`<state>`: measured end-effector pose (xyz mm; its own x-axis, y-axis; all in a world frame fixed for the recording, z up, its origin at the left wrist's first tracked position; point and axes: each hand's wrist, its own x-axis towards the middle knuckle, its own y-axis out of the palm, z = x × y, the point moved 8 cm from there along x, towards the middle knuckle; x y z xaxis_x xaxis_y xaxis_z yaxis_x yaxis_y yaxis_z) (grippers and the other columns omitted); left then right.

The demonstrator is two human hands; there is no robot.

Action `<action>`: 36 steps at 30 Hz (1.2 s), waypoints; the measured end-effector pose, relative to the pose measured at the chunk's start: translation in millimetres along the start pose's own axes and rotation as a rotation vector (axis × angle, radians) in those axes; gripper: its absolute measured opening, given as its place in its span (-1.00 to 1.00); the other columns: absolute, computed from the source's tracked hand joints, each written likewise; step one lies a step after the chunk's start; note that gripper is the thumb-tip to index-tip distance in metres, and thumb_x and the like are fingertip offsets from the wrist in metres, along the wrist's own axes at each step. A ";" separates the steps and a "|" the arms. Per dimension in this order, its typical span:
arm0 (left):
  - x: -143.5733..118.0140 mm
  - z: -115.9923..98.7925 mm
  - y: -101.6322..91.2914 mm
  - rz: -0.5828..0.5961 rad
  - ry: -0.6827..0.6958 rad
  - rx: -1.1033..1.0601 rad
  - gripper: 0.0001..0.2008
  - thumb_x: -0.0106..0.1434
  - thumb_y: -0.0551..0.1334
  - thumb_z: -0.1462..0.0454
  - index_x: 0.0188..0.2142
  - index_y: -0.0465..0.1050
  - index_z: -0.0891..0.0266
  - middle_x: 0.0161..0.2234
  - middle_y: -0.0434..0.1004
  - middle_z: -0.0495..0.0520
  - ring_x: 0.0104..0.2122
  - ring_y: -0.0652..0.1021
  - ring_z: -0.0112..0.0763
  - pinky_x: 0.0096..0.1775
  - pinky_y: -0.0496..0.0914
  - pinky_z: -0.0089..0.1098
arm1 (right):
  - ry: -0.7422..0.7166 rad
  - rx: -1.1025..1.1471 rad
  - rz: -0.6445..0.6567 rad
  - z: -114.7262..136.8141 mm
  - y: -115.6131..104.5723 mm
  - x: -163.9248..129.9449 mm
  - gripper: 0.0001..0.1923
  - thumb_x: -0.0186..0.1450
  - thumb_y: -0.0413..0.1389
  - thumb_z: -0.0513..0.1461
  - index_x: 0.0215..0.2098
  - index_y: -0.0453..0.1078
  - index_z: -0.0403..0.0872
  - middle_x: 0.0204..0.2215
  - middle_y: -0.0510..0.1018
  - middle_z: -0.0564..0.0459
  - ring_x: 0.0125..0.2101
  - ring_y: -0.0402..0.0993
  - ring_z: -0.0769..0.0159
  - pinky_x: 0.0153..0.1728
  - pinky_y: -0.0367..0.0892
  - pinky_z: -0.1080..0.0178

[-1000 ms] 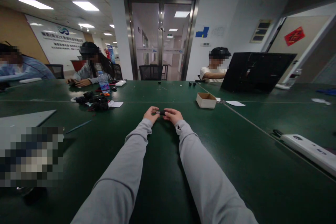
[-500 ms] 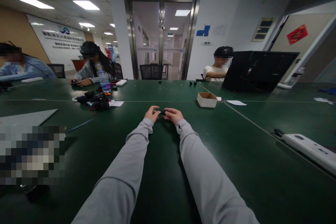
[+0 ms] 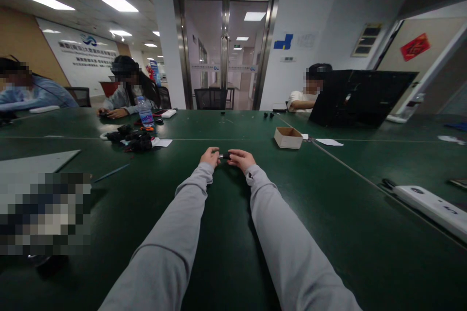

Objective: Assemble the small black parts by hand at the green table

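Note:
Both of my arms reach forward over the green table. Between my hands is a small black piece with a silver metal end, lying sideways just above the tabletop. My right hand is closed on its black end, thumb and fingers pinched together. At the silver end, my left hand is closed with its fingertips on the metal. The fingers partly cover the piece, and it is too small to tell its exact kind.
An open cardboard box stands beyond my right hand. Tangled black items and a water bottle are at the left. A white power strip lies at the right. People sit across the table, one behind a black panel.
More of the silver end shows between my fingers, and my hands are slightly farther apart. The person across at the right has shifted toward the black panel.

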<state>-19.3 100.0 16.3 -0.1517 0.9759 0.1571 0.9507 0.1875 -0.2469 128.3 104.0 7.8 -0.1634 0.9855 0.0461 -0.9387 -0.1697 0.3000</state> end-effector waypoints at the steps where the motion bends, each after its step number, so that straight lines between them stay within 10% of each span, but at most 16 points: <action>1: -0.3 -1.8 -0.4 -0.003 0.014 -0.007 -0.71 0.10 0.08 0.30 -0.15 0.30 0.24 -0.67 0.31 -0.12 -0.73 0.29 -0.61 -0.64 0.16 -0.59 | 0.005 0.001 0.000 -0.3 0.1 0.1 -0.80 0.04 0.13 -0.46 -0.35 0.41 -0.16 -0.53 0.52 0.07 -0.60 0.47 0.43 -0.57 0.45 0.43; 36: -1.7 -3.0 3.1 0.021 0.064 -0.024 -0.74 0.07 0.08 0.30 -0.21 0.37 0.24 -0.63 0.31 -0.09 -0.67 0.30 -0.59 -0.58 0.21 -0.56 | -0.004 -0.027 0.006 1.0 -0.3 -3.5 -0.79 0.05 0.15 -0.43 -0.33 0.42 -0.16 -0.50 0.53 0.05 -0.56 0.48 0.42 -0.50 0.46 0.39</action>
<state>-15.3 98.6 18.2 -0.1143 0.9703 0.2134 0.9600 0.1631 -0.2276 129.5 100.6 8.5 -0.1679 0.9845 0.0515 -0.9456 -0.1756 0.2738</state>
